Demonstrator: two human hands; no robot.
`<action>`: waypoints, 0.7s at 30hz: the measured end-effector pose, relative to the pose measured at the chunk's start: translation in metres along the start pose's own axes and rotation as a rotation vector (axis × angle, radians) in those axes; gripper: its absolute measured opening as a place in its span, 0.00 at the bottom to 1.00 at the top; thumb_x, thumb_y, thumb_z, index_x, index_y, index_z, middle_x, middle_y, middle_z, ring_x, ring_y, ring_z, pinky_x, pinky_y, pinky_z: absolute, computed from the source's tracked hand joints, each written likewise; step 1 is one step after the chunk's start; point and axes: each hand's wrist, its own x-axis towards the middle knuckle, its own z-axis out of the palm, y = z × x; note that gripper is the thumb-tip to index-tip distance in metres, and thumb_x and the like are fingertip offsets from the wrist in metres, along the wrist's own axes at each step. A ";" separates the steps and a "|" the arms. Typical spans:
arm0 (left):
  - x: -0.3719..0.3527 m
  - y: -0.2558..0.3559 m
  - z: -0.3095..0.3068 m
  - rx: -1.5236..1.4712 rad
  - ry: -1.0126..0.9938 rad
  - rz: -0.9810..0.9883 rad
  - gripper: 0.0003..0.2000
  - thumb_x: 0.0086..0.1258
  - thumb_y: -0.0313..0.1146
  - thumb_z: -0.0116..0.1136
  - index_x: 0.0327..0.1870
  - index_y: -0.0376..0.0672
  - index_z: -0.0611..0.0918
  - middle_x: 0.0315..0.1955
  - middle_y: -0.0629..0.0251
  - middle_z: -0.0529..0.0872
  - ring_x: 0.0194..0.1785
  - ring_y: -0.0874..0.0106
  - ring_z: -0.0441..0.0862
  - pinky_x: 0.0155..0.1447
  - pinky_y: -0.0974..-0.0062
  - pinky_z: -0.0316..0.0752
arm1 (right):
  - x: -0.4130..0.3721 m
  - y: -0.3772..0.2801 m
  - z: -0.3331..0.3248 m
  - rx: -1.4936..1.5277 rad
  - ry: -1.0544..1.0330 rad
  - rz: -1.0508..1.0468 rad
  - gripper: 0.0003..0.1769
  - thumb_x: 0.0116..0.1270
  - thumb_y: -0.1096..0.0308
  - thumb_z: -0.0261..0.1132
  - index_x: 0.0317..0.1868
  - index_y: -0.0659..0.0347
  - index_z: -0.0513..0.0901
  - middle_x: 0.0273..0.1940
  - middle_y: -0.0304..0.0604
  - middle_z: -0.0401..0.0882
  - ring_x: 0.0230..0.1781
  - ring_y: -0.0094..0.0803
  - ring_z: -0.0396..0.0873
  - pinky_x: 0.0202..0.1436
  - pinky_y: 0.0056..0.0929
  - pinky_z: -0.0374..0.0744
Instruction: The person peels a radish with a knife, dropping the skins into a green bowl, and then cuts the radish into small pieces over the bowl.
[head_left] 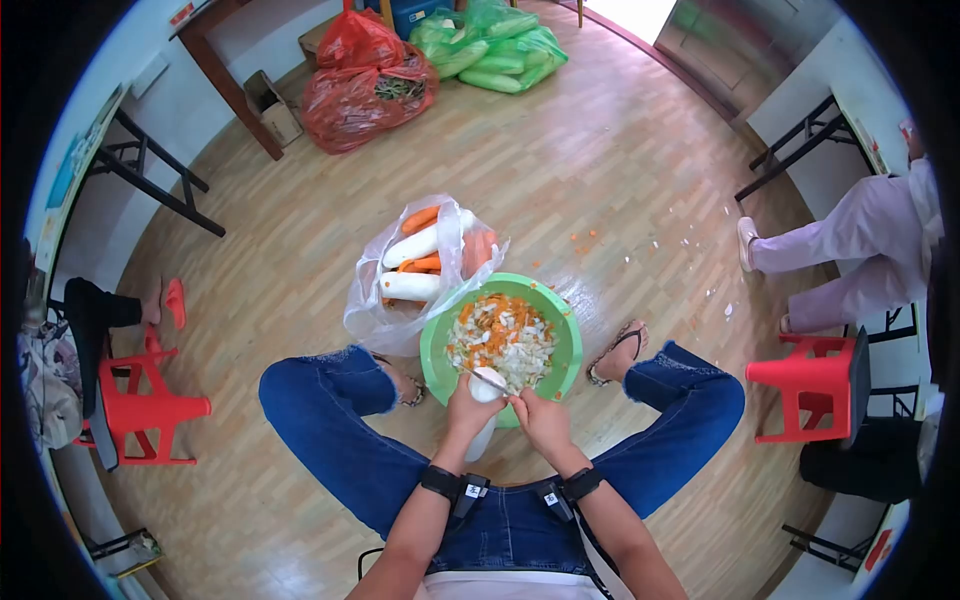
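Note:
Over the near edge of a green basin (571, 345), my left hand (470, 408) is wrapped round a white radish (484, 388). My right hand (540, 418) is closed on a knife, whose thin blade (490, 380) lies across the radish's end. Chopped white and orange pieces (505, 340) fill the basin. Touching its left side, a clear plastic bag (372, 315) holds whole white radishes (410, 287) and carrots (420, 220). Most of the knife's handle is hidden in my fingers.
Small scraps (590, 236) lie on the floor beyond the basin. Red stools stand left (150, 405) and right (800, 372). Another person's legs (850, 235) are at the right, another's foot (152, 300) at the left. Red (350, 105) and green bags (500, 60) lie at the back.

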 end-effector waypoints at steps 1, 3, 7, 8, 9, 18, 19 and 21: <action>-0.001 0.001 -0.001 0.003 -0.002 0.001 0.31 0.37 0.42 0.71 0.45 0.39 0.72 0.37 0.54 0.81 0.42 0.62 0.80 0.46 0.69 0.73 | 0.000 0.000 0.000 -0.022 0.015 -0.024 0.17 0.65 0.52 0.52 0.26 0.57 0.71 0.16 0.48 0.73 0.18 0.46 0.75 0.20 0.42 0.71; -0.001 0.002 0.000 -0.047 0.005 0.027 0.31 0.37 0.42 0.71 0.45 0.39 0.72 0.37 0.55 0.81 0.42 0.62 0.80 0.46 0.70 0.73 | 0.001 0.001 0.001 -0.026 0.025 -0.027 0.17 0.65 0.52 0.52 0.26 0.57 0.71 0.16 0.47 0.73 0.18 0.46 0.75 0.20 0.41 0.71; 0.003 -0.001 0.002 -0.068 0.004 0.030 0.30 0.38 0.39 0.72 0.43 0.39 0.72 0.38 0.57 0.81 0.42 0.67 0.79 0.46 0.72 0.73 | 0.003 0.009 0.008 -0.054 0.068 -0.074 0.17 0.65 0.52 0.52 0.26 0.56 0.71 0.16 0.46 0.74 0.18 0.45 0.75 0.19 0.41 0.71; 0.003 -0.002 0.002 -0.061 -0.002 0.010 0.30 0.37 0.39 0.72 0.44 0.39 0.72 0.38 0.55 0.81 0.43 0.65 0.79 0.46 0.71 0.73 | 0.004 0.011 0.010 -0.053 0.070 -0.074 0.17 0.65 0.52 0.52 0.26 0.56 0.71 0.16 0.46 0.74 0.18 0.45 0.75 0.19 0.41 0.71; 0.003 -0.002 0.002 -0.055 -0.008 -0.010 0.31 0.37 0.39 0.71 0.45 0.38 0.72 0.39 0.54 0.81 0.43 0.63 0.80 0.46 0.70 0.73 | 0.004 0.013 0.013 -0.093 0.039 -0.015 0.17 0.65 0.52 0.52 0.27 0.57 0.71 0.16 0.46 0.74 0.18 0.45 0.75 0.19 0.41 0.71; -0.001 0.004 -0.001 -0.085 -0.014 0.065 0.34 0.38 0.38 0.73 0.49 0.38 0.71 0.40 0.57 0.80 0.43 0.68 0.79 0.46 0.72 0.73 | 0.005 0.013 0.001 0.024 0.068 0.069 0.17 0.64 0.53 0.53 0.26 0.57 0.73 0.15 0.47 0.73 0.18 0.46 0.74 0.21 0.42 0.71; -0.002 0.004 -0.003 -0.053 -0.019 0.073 0.34 0.38 0.38 0.73 0.49 0.38 0.71 0.40 0.57 0.80 0.44 0.68 0.79 0.46 0.72 0.73 | 0.003 0.006 -0.006 0.105 0.038 -0.031 0.16 0.65 0.54 0.52 0.26 0.57 0.72 0.17 0.49 0.73 0.20 0.47 0.75 0.22 0.43 0.71; -0.004 0.007 -0.004 -0.044 -0.009 0.088 0.34 0.38 0.38 0.73 0.50 0.38 0.71 0.40 0.57 0.80 0.44 0.68 0.79 0.46 0.73 0.73 | 0.001 -0.002 -0.009 0.082 0.006 -0.029 0.16 0.64 0.55 0.52 0.26 0.57 0.72 0.17 0.48 0.73 0.20 0.47 0.75 0.22 0.43 0.71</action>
